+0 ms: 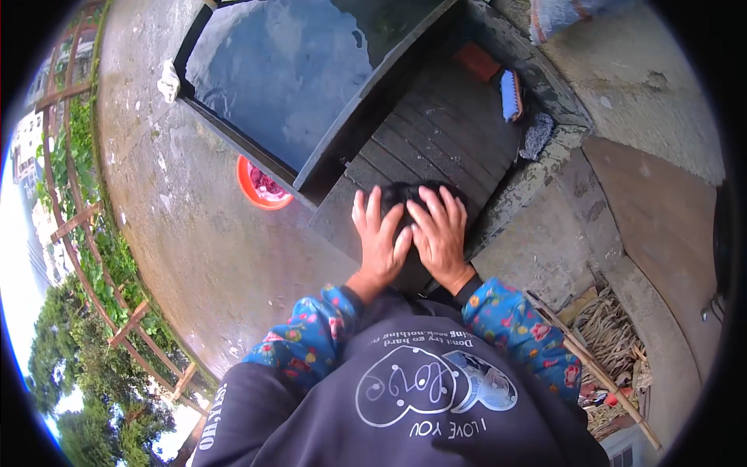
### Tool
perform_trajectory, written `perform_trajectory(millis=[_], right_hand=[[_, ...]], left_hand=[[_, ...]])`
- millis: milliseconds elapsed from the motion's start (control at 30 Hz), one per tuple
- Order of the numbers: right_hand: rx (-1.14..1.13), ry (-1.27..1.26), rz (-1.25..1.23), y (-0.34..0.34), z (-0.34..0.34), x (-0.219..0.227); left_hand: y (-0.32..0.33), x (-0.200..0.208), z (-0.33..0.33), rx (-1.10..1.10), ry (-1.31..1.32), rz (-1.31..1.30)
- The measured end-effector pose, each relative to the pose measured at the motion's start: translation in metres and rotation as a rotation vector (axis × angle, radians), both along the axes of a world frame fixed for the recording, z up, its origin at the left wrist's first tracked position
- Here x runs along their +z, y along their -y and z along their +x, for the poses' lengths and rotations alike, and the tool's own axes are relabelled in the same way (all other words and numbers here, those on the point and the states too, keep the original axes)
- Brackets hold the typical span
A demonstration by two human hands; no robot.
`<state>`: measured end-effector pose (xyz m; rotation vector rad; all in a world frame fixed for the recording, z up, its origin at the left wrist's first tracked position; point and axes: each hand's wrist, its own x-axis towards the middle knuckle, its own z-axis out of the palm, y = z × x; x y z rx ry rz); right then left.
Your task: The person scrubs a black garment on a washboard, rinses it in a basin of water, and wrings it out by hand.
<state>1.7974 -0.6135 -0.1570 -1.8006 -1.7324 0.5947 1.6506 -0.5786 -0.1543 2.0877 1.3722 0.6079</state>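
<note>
Both of my hands are pressed side by side onto a bunched black cloth point(405, 191), which lies at the near end of a dark ridged washing slab point(436, 128). The fingers of my left hand point(379, 237) curl over the cloth's left part. My right hand point(441, 229) bears on its right part, and the two thumbs nearly meet in the middle. Much of the cloth is hidden under my palms and against its dark surroundings. Blue flowered sleeve covers reach down to dark cuffs at both wrists.
A basin of water point(288, 70) adjoins the slab on the left. An orange-red bucket point(246, 185) with reddish cloth stands below its wall. Farther along the slab lie a scrub brush point(510, 96), a reddish block point(476, 62) and a grey scouring pad point(537, 136). Dry stalks point(611, 335) lie at right.
</note>
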Motion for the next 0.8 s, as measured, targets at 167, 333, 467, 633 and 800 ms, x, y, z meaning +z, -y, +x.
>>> perform_trajectory(millis=[167,333,467,633,800], right_hand=[[-0.088,-0.112,0.019,0.009,-0.015,-0.016],[-0.037,-0.151,-0.006,-0.025,0.0,-0.028],[-0.04,-0.212,-0.013,-0.046,0.007,-0.033],[-0.079,-0.243,-0.008,-0.068,0.013,-0.039],[-0.072,-0.277,-0.058,-0.082,0.019,-0.043]], left_hand=[[0.013,-0.024,-0.001,0.018,-0.009,0.044],[-0.019,-0.023,0.008,-0.071,-0.104,0.04],[-0.049,-0.022,0.011,-0.184,-0.107,0.022],[-0.081,-0.021,0.018,-0.307,-0.102,-0.035],[-0.099,-0.02,0.024,-0.338,-0.109,-0.12]])
